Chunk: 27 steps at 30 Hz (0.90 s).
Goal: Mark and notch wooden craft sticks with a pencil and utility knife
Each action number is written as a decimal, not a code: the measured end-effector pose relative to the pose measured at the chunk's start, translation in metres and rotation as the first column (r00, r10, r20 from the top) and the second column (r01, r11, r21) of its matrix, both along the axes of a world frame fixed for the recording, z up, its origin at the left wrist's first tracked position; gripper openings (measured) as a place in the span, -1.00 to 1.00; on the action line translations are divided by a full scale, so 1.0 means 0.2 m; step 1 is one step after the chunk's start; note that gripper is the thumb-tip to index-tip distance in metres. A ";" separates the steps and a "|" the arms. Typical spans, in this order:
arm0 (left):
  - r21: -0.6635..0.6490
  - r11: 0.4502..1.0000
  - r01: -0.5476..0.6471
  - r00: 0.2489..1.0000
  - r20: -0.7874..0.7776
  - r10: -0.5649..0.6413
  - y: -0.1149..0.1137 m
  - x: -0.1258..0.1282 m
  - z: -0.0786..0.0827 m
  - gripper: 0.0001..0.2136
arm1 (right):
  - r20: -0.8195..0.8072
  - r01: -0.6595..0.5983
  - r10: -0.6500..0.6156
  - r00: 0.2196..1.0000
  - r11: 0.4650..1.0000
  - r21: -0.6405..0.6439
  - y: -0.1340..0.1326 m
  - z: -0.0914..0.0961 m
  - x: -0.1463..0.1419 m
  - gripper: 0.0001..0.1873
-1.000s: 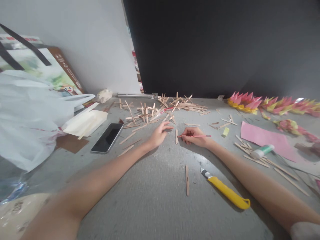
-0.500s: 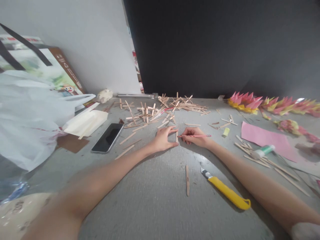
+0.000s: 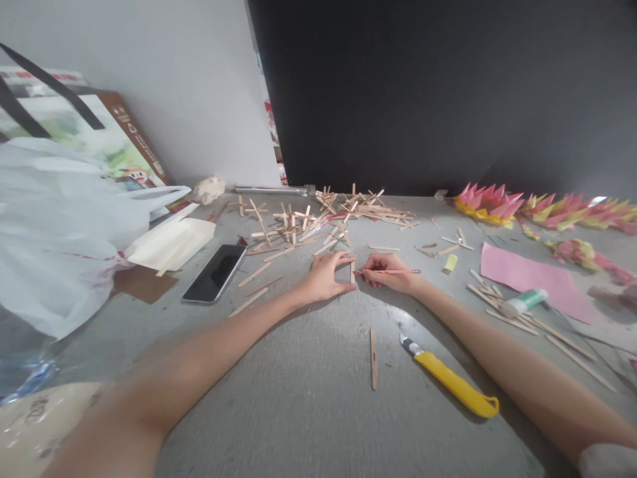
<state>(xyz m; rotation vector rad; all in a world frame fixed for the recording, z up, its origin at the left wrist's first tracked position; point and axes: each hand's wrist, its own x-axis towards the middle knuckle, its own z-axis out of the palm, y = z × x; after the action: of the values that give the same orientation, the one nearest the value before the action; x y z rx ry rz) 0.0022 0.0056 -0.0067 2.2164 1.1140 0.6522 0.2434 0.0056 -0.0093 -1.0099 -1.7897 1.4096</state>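
Observation:
My left hand point(image 3: 326, 276) grips a wooden craft stick point(image 3: 352, 273) by its two ends, thumb at the near end and fingers at the far end. In my right hand point(image 3: 383, 271) is a thin red pencil point(image 3: 405, 271), its tip at the right edge of that stick. Nearer to me lies another craft stick point(image 3: 373, 359) with a small dark slot in it. To its right rests a yellow utility knife point(image 3: 455, 382) with the blade out.
A black phone point(image 3: 213, 273) lies left of my hands, by a white plastic bag point(image 3: 54, 232). Behind is a heap of craft sticks point(image 3: 293, 222). On the right are pink paper point(image 3: 530, 275), a glue stick point(image 3: 523, 303) and folded paper flowers point(image 3: 488, 204).
Almost nothing differs. Both hands keep the same place, with the craft stick and pencil still held.

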 end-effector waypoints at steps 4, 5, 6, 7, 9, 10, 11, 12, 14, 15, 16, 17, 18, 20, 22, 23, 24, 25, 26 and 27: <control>-0.008 1.000 -0.003 1.000 0.015 0.003 0.00 0.00 0.00 -0.25 | 0.002 -0.003 0.003 1.000 1.000 0.008 0.00 0.01 0.00 -0.73; -0.010 1.000 -0.003 1.000 0.016 0.004 0.00 0.00 0.00 -0.25 | -0.004 0.003 -0.003 1.000 1.000 0.014 0.00 0.01 0.00 -0.73; -0.010 1.000 -0.003 1.000 0.017 0.003 0.00 0.00 0.01 -0.25 | -0.006 0.006 -0.006 1.000 1.000 0.018 0.00 0.01 0.00 -0.72; -0.010 1.000 -0.001 1.000 0.018 0.001 0.00 0.00 0.01 -0.25 | -0.003 0.005 -0.005 1.000 1.000 0.020 0.00 0.02 0.00 -0.73; -0.011 1.000 0.003 1.000 0.020 -0.002 0.00 0.00 0.01 -0.26 | 0.015 -0.004 0.003 1.000 1.000 0.015 -0.01 0.02 0.00 -0.75; -0.011 1.000 0.001 1.000 0.019 0.000 0.00 0.00 0.01 -0.26 | 0.023 -0.004 0.004 1.000 1.000 0.011 -0.01 0.01 0.00 -0.76; -0.012 1.000 -0.003 1.000 0.015 0.003 0.00 0.00 0.02 -0.26 | 0.026 0.002 -0.002 1.000 1.000 0.010 0.00 0.01 0.00 -0.77; -0.013 1.000 -0.009 1.000 0.011 0.009 -0.01 0.00 0.02 -0.26 | 0.024 0.010 -0.010 1.000 1.000 0.009 0.00 0.00 0.00 -0.77; -0.016 1.000 -0.014 1.000 0.004 0.014 -0.01 0.01 0.02 -0.26 | 0.013 0.023 -0.023 1.000 1.000 0.012 0.00 -0.01 0.00 -0.76; -0.016 1.000 -0.015 1.000 0.003 0.015 -0.01 0.01 0.02 -0.25 | 0.008 0.022 -0.022 1.000 1.000 0.013 0.00 -0.01 0.00 -0.75; -0.014 1.000 -0.014 1.000 0.004 0.015 -0.01 0.00 0.02 -0.25 | 0.007 0.015 -0.015 1.000 1.000 0.012 0.01 -0.02 0.00 -0.74; -0.011 1.000 -0.013 1.000 0.007 0.013 -0.01 0.00 0.02 -0.25 | 0.007 0.006 -0.006 1.000 1.000 0.011 0.01 -0.02 0.00 -0.74; -0.007 1.000 -0.011 1.000 0.011 0.011 -0.01 0.00 0.02 -0.25 | 0.008 -0.002 0.002 1.000 1.000 0.011 0.01 -0.02 0.00 -0.74; 0.001 1.000 -0.010 1.000 0.020 0.010 -0.01 0.00 0.02 -0.25 | 0.008 0.001 -0.001 1.000 1.000 0.023 0.01 -0.02 0.00 -0.74; 0.001 1.000 -0.008 1.000 0.028 0.008 -0.01 0.00 0.02 -0.26 | 0.004 0.018 -0.018 1.000 0.999 0.032 0.00 -0.01 0.00 -0.74; 0.001 1.000 -0.009 1.000 0.028 0.009 -0.02 0.00 0.02 -0.26 | 0.004 0.024 -0.024 1.000 0.999 0.032 0.00 0.00 -0.01 -0.75; 0.000 1.000 -0.011 1.000 0.024 0.011 -0.02 0.00 0.02 -0.26 | 0.008 0.023 -0.023 1.000 0.999 0.030 0.00 0.00 -0.01 -0.76; 0.000 1.000 -0.014 1.000 0.016 0.014 -0.02 0.00 0.02 -0.25 | 0.013 0.016 -0.016 1.000 1.000 0.025 0.00 0.00 -0.01 -0.77; 0.000 1.000 -0.015 1.000 0.006 0.015 -0.02 0.00 0.02 -0.25 | 0.018 0.008 -0.008 1.000 1.000 0.019 0.00 0.00 -0.01 -0.78; 0.001 1.000 -0.017 1.000 -0.003 0.017 -0.02 0.00 0.02 -0.25 | 0.018 0.006 -0.006 1.000 1.000 0.018 0.00 0.00 -0.01 -0.78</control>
<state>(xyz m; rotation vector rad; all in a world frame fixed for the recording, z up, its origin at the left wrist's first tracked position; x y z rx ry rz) 0.0024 0.0017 -0.0023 2.2113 1.1357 0.6567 0.2412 0.0050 -0.0091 -1.0207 -1.8078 1.3828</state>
